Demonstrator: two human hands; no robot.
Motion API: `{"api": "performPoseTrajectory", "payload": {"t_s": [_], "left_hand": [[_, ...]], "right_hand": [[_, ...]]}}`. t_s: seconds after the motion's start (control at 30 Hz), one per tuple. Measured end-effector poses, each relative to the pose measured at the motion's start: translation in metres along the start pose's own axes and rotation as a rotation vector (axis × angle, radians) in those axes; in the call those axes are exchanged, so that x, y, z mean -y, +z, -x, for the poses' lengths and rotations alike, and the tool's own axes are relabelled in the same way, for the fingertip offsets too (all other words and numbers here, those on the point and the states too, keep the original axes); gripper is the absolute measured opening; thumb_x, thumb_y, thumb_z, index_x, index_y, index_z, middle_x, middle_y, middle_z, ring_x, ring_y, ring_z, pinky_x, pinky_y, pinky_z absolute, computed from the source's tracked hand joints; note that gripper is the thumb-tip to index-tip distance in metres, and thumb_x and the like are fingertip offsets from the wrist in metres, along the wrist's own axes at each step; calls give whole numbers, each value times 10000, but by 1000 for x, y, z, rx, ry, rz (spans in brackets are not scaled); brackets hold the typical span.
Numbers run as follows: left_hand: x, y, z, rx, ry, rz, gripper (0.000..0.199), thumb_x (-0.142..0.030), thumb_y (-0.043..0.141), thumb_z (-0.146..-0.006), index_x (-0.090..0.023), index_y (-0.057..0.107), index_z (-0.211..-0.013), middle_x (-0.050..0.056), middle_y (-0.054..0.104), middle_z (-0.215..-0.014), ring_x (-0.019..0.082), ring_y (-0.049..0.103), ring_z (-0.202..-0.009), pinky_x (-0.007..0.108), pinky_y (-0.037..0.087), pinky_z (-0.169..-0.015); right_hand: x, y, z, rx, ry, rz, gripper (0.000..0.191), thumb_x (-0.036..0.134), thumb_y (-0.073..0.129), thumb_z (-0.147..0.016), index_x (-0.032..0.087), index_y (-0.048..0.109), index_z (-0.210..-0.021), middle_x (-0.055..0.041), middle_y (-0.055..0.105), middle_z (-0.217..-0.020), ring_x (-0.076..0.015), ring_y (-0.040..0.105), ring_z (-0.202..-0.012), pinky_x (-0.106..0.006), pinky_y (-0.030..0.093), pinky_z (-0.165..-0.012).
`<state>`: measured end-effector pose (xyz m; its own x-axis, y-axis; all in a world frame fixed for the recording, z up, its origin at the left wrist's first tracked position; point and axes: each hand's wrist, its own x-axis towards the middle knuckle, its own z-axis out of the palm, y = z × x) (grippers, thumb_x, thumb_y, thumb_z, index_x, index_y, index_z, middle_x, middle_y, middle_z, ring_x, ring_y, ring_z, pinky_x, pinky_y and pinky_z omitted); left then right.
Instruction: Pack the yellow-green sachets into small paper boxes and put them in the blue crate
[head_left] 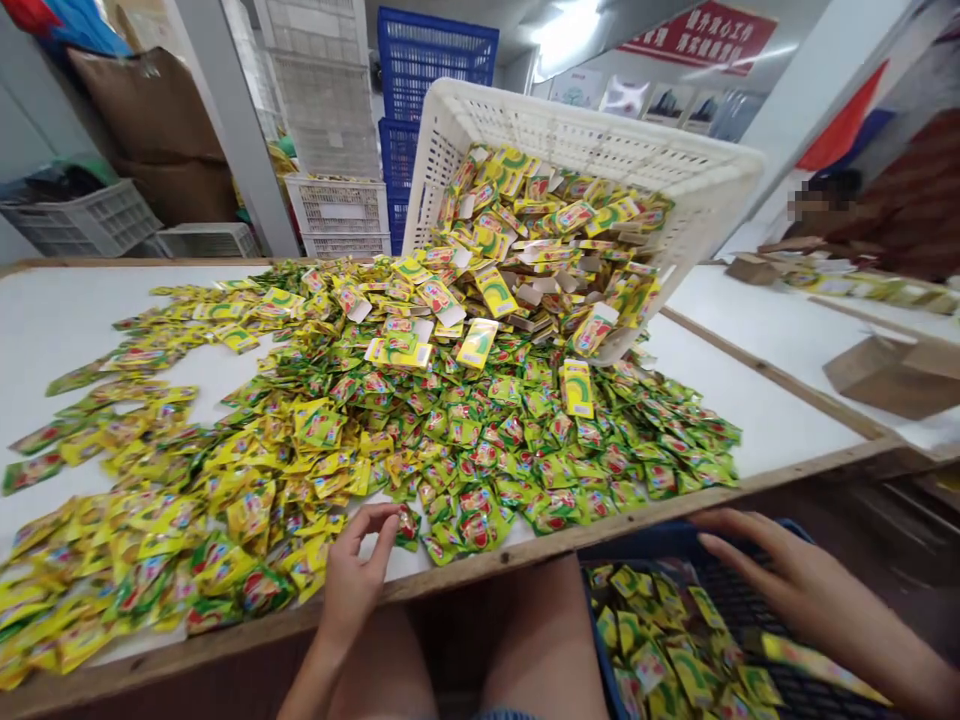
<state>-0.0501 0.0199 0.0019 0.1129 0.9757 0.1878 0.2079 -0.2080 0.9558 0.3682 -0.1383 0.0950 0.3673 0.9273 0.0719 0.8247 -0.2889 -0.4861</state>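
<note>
At the table's front edge my left hand (358, 568) has thumb and fingertips closed at the edge of a small green and red sachet (407, 527). Beside it spreads a big heap of green sachets (517, 440), with yellow sachets (247, 510) to the left. My right hand (780, 560) is over the blue crate (604, 680) below the table edge, fingers stretched out and holding nothing visible. In that crate lie several filled yellow-green boxes (686, 670). A blurred yellow box (817, 662) shows under my right hand.
A white basket (600, 125) lies tipped on the table, small yellow cartons (495, 290) spilling onto the heap. Behind stand stacked blue crates (439, 60) and white crates (341, 210). At right, another person sits by a second table with a cardboard box (900, 370). A wooden rim (540, 550) edges the table.
</note>
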Motion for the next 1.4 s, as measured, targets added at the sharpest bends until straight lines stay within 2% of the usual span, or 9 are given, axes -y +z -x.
{"api": "performPoseTrajectory", "payload": {"t_s": [0.23, 0.4, 0.6, 0.67, 0.8, 0.87, 1.13, 1.23, 1.4], "left_hand": [[-5, -3, 6, -34, 93, -143, 174, -340, 550, -788, -207, 615, -879, 35, 659, -879, 202, 607, -835, 305, 450, -794], [3, -4, 7, -112, 97, -154, 201, -356, 564, -775, -207, 606, -902, 43, 663, -900, 214, 613, -843, 319, 464, -787], [-4, 0, 9, -128, 69, -25, 324, -337, 569, -779, -199, 537, -1070, 66, 641, -949, 216, 607, -881, 341, 458, -823], [-6, -1, 7, -70, 28, 68, 378, -338, 577, -776, -201, 517, -1124, 78, 641, -987, 221, 605, -913, 345, 454, -845], [-4, -8, 3, 6, -63, 377, 527, -398, 633, -717, -199, 501, -1187, 106, 617, -1123, 259, 598, -984, 352, 465, -853], [-2, -13, 2, 12, -152, 526, 560, -411, 668, -677, -184, 521, -1167, 108, 646, -1073, 274, 614, -957, 352, 487, -810], [-9, -10, -1, -313, -300, 793, 536, -353, 724, -620, -181, 550, -1096, 56, 704, -868, 217, 662, -809, 297, 507, -709], [-8, -9, -3, -368, -342, 801, 495, -355, 722, -609, -165, 570, -1041, 43, 707, -772, 230, 672, -753, 314, 515, -667], [0, -9, 0, -474, -359, 848, 502, -311, 727, -605, -181, 535, -1050, 23, 695, -781, 223, 678, -732, 311, 522, -653]], "right_hand": [[59, 86, -123, -344, 100, -76, 552, 493, 532, -735, 118, 478, -1136, -167, 555, -1133, -275, 524, -1038, -379, 405, -853], [71, 109, -183, -472, 339, -8, 667, 380, 645, -654, 112, 393, -1212, -207, 537, -1127, -362, 470, -1069, -474, 332, -872], [117, 108, -144, -607, -19, -392, 536, 383, 557, -750, 151, 388, -1203, -140, 507, -1147, -257, 485, -1021, -387, 371, -860], [152, 117, -111, -338, -211, -670, 460, 392, 536, -784, 176, 424, -1175, -97, 541, -1076, -204, 520, -927, -328, 413, -793], [217, 155, -48, 529, -438, -924, 355, 376, 616, -748, 187, 554, -1042, -40, 584, -977, -158, 538, -856, -258, 426, -730], [235, 174, -31, 741, -473, -957, 282, 373, 614, -754, 171, 601, -950, -25, 606, -905, -150, 544, -812, -250, 423, -711], [255, 201, -65, 333, -442, -766, 142, 231, 508, -809, 184, 633, -857, -25, 646, -813, -164, 571, -744, -267, 429, -685], [279, 206, -87, 161, -589, -593, 140, 161, 492, -810, 199, 612, -871, -30, 627, -866, -169, 558, -810, -290, 416, -749], [339, 233, -114, 138, -885, -232, 311, 81, 521, -779, 218, 531, -1058, -48, 564, -1108, -197, 459, -1068, -347, 332, -905]]}}
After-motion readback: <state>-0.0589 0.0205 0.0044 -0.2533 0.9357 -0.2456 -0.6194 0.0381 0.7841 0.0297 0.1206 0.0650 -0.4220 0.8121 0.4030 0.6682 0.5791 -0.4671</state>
